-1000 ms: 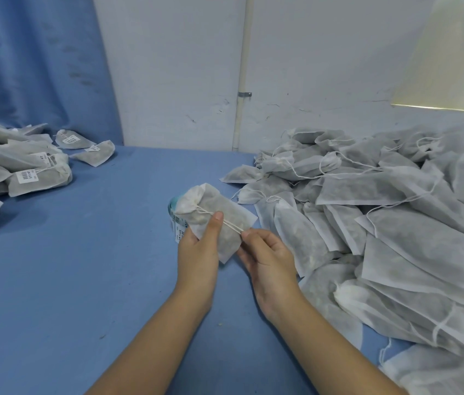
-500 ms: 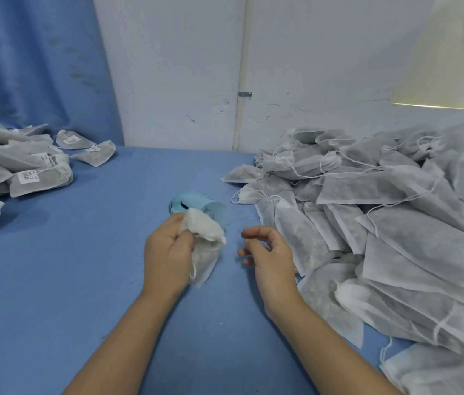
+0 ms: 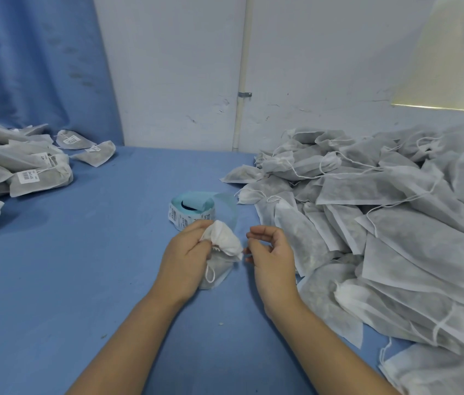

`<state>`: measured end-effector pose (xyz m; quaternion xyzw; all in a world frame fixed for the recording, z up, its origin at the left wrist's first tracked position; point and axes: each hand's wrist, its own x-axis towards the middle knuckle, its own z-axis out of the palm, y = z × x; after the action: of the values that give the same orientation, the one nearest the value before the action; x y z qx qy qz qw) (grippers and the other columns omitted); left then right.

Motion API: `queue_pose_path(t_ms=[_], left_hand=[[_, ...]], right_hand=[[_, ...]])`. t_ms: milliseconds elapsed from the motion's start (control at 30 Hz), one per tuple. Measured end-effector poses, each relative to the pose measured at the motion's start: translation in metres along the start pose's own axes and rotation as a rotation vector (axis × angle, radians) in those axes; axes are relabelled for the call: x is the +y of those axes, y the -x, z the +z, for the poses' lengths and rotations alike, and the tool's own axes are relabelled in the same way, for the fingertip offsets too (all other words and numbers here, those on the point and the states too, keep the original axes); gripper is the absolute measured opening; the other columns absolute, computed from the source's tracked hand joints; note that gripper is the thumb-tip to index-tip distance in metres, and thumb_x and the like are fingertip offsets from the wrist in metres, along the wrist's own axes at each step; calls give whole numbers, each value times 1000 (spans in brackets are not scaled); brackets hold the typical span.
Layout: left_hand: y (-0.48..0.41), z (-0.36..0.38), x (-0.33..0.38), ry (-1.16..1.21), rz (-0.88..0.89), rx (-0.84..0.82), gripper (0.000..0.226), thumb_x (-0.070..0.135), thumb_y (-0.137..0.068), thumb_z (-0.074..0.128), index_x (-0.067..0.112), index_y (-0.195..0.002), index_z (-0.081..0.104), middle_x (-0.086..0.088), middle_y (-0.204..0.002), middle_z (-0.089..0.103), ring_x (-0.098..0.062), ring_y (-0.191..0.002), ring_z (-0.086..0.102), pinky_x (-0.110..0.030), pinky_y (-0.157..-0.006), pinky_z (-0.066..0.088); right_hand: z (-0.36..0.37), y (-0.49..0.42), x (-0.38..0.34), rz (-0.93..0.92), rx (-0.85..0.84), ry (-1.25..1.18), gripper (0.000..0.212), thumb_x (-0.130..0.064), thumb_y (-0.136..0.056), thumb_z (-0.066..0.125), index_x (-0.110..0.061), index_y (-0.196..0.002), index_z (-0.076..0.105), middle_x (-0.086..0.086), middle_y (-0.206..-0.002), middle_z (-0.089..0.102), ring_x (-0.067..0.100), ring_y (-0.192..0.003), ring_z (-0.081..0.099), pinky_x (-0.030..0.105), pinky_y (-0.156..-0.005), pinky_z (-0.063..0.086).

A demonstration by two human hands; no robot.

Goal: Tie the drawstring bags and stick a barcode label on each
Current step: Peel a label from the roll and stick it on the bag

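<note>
Both forearms (image 3: 319, 332) show bare as far as they are in view; the left hand (image 3: 185, 260) and right hand (image 3: 275, 260) are bare too.

Just in front of the label roll (image 3: 193, 208), the left hand (image 3: 186, 260) covers much of the drawstring bag (image 3: 225, 246) it grips, and both hide the roll's near edge. Whether the right hand (image 3: 272, 252), right of the roll, pinches a cord is too fine to tell. The roll's print is unreadable. The untied pile (image 3: 396, 223) right of the roll runs off the right and bottom edges; the labelled pile (image 3: 11, 172) left of it is cut by the left edge.
</note>
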<state>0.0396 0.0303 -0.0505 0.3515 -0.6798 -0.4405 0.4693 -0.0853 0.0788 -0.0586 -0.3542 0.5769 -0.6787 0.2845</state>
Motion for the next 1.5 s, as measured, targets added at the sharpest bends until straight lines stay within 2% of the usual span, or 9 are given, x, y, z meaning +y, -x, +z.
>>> queue_pose_path(t_ms=[133,300,500,633,767,900,1167,1367,1500], left_hand=[[-1,6,5,166,-41,-19,42,8,-56,42,1,-88,68,-6,-89,68,-10,-85,59,-15,-73,46],[1,13,11,248,-35,-110,48,6,-53,42,-11,-93,63,-8,-90,64,-10,-83,57,-17,-74,46],[1,11,15,239,-12,-102,44,6,-54,42,-5,-89,65,-16,-90,66,-15,-85,58,-27,-78,46],[-2,4,13,149,37,-23,32,6,-58,40,29,-56,61,17,-61,55,1,-60,46,-11,-57,35],[-4,-4,2,108,14,22,24,7,-57,40,20,-62,59,18,-60,53,-1,-61,45,-13,-56,34],[-4,-2,2,156,-8,-1,24,6,-55,41,22,-56,59,16,-58,53,-1,-58,45,-13,-54,35],[-4,-1,1,157,7,-44,42,8,-54,42,-16,-86,56,-11,-80,56,-16,-75,49,-25,-65,37],[1,7,8,167,-22,-101,29,5,-54,42,26,-54,63,15,-60,57,-1,-61,50,-14,-58,39],[1,7,6,170,-20,-103,27,6,-55,43,21,-64,64,13,-65,60,-4,-66,52,-16,-62,41]], right_hand=[[-4,-3,-2,-66,22,19,27,3,-88,55,-21,-100,58,-7,-104,62,-5,-72,56,8,-61,43],[-6,-6,-6,13,-43,-84,31,-1,-92,54,-20,-117,55,-5,-115,63,1,-101,61,19,-92,48],[-11,-12,-4,132,-73,-291,40,0,-90,57,-20,-124,50,1,-88,67,13,-83,62,28,-86,49],[-10,-14,-5,209,-40,-515,43,4,-87,60,-16,-124,51,2,-80,64,14,-78,61,26,-82,51],[-9,-15,-4,231,-17,-563,41,5,-88,60,-16,-122,51,3,-79,62,9,-70,60,20,-71,51],[-9,-14,-3,165,46,-389,32,-2,-89,63,-16,-115,52,3,-92,68,5,-69,65,16,-69,54],[-8,-5,-4,-169,-2,31,26,-1,-87,64,-24,-97,61,-7,-96,67,0,-88,64,11,-76,48],[-5,2,-5,-216,-176,132,31,-3,-91,60,-23,-114,61,-21,-107,63,-8,-105,58,13,-94,42],[-6,1,-5,-187,-154,108,26,-4,-91,59,-22,-110,63,-9,-103,67,-1,-93,62,12,-81,45]])
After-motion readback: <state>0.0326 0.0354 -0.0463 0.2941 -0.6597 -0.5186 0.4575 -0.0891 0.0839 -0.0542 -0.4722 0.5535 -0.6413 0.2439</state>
